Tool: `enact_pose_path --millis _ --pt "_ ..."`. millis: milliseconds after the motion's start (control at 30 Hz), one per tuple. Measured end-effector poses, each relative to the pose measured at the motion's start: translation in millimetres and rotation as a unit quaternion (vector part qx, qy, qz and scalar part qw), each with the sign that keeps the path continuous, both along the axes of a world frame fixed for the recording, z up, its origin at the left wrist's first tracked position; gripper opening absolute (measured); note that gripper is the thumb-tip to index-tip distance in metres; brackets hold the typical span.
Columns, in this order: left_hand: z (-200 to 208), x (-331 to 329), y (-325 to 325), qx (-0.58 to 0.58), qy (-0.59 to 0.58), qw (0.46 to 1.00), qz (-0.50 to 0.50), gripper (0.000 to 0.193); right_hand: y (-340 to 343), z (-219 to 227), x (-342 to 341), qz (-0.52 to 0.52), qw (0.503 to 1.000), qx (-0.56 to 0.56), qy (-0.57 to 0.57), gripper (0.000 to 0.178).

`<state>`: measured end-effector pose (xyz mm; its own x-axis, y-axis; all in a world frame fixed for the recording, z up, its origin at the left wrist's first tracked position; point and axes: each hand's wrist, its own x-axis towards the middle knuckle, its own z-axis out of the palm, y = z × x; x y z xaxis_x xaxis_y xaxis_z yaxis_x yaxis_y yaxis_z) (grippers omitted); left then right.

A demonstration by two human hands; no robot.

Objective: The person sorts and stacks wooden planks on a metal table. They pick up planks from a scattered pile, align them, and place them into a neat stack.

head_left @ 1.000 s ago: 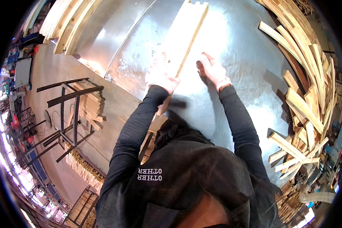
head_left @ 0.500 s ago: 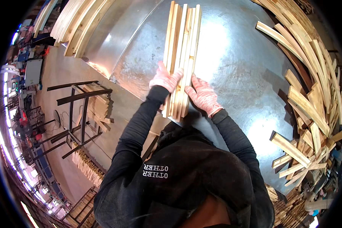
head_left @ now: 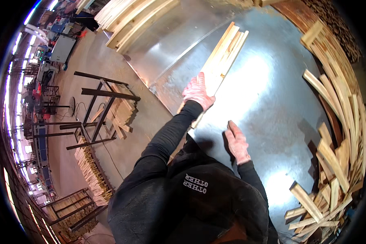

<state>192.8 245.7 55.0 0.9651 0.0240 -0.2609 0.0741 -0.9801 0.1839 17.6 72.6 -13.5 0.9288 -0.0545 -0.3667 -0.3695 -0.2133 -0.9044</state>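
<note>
Wooden strips point(head_left: 224, 59) part-hidden by left hand point(head_left: 198, 92)

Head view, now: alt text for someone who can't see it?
A gloved left hand is on parallel wooden strips on a metal table; the gloved right hand is apart from them. Loose wood pieces lie piled at right.

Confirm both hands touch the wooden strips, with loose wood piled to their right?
No, only the left hand touches the wooden strips; the head view shows the right hand apart, over the metal tabletop. Loose wood is piled right, as stated.
</note>
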Motion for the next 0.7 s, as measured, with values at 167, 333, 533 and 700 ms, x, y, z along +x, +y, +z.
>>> enact_pose_path --millis 167,333,533,700 --pt "18 126 125 0.016 -0.01 0.999 -0.041 0.097 36 -12 37 -0.085 0.995 0.055 -0.002 0.045" --pt "6 244 256 0.062 -0.052 0.996 -0.044 0.092 105 -14 83 -0.1 0.994 -0.035 -0.012 0.039" --pt "-53 327 366 0.268 -0.299 0.898 -0.177 0.07 156 45 119 0.071 0.986 -0.152 0.01 0.041" --pt "-54 313 319 0.223 -0.278 0.918 -0.173 0.069 129 74 84 0.083 0.96 -0.256 0.08 0.046"
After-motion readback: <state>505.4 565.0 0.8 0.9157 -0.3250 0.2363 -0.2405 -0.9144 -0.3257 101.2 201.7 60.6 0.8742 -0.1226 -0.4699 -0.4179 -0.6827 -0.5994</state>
